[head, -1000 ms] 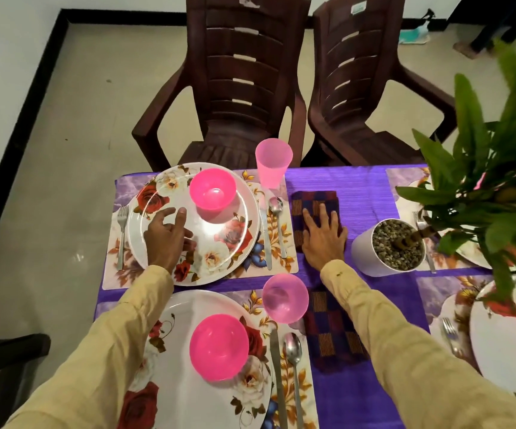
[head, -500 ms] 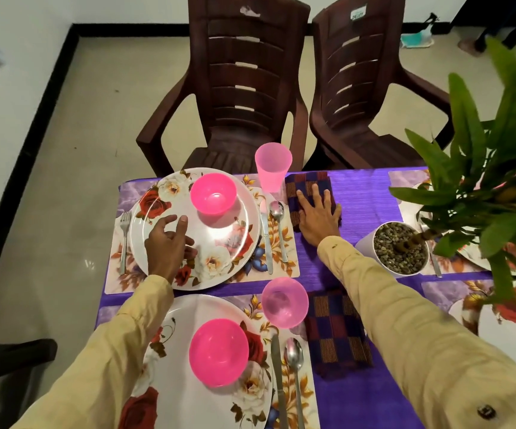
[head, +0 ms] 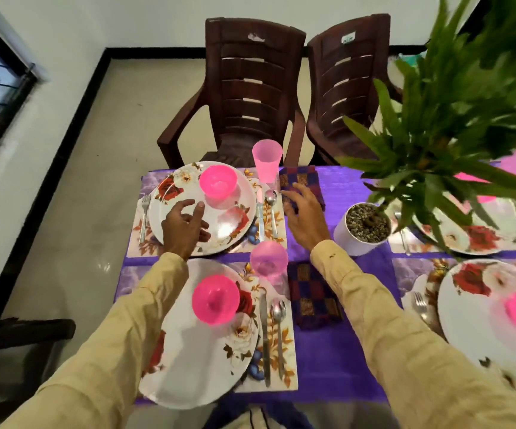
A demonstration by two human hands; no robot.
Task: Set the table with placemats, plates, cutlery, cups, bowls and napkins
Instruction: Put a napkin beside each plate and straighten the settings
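Nearly everything is looking laid. The right hand, relaxed and gripping nothing, is resting on the far napkin, just right of the spoon. The left hand, loosely spread and empty, is hanging over the far plate. Nearer than both hands a full setting is sitting ready; perhaps only squaring this napkin is remaining.

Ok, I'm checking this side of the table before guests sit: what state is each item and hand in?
Far cup: upright.
Near cup: upright, empty.
Far bowl: upright on far plate, empty.
Near bowl: upright on near plate, empty.
Far napkin: folded, flat.
Near napkin: folded, flat.
Left hand: open, over far plate.
Right hand: open, fingers on far napkin.
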